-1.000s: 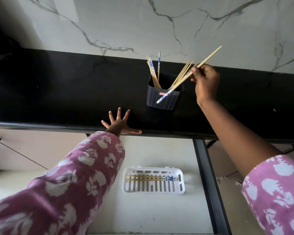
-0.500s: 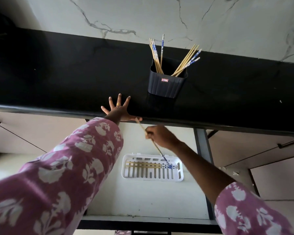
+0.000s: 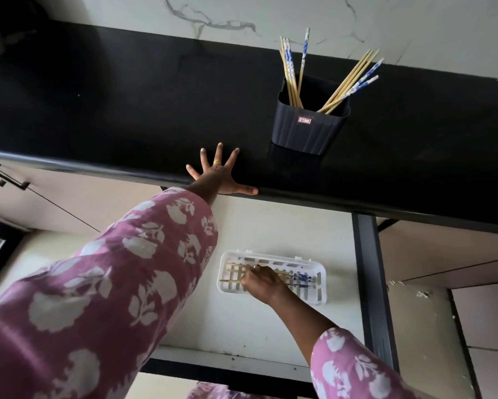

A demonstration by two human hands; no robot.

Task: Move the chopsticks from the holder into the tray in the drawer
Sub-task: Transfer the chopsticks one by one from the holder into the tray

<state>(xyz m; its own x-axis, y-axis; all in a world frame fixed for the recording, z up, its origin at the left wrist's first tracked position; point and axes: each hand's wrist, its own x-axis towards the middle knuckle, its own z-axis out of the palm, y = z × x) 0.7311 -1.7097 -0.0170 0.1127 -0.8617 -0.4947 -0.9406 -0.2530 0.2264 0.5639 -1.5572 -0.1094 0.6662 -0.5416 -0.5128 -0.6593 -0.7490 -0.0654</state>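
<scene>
Down at lower centre of the frame, I have the right hand (image 3: 263, 282) inside the white slotted tray (image 3: 321, 296), which sits on the floor of the open drawer (image 3: 242, 321). Its fingers are curled and pinched on a chopstick (image 3: 230, 280) whose bare wooden end pokes out to the left of the knuckles, over the tray's left rim. That stick runs left to right, along the tray's long axis and parallel to the chopsticks already lying there (image 3: 302, 276), their blue-patterned ends pointing right. I cannot tell whether it is touching the slats yet, since the hand hides the contact.

The left hand (image 3: 220, 177) is flat on the front edge of the black countertop (image 3: 127, 110), fingers spread wide, holding nothing; I judge it is only bracing.

Everything left to move stands in the dark ribbed holder (image 3: 305, 131) at upper right, up and to the right of both hands. One cluster (image 3: 292, 79) stands nearly upright on its left side, the other (image 3: 354, 79) leans out to the upper right. The left hand is nearer the holder, but the right hand is doing the carrying, so once it lets go, I expect it to travel up the frame past the counter edge. The leaning cluster offers its ends toward that side, so I would take those first.
</scene>
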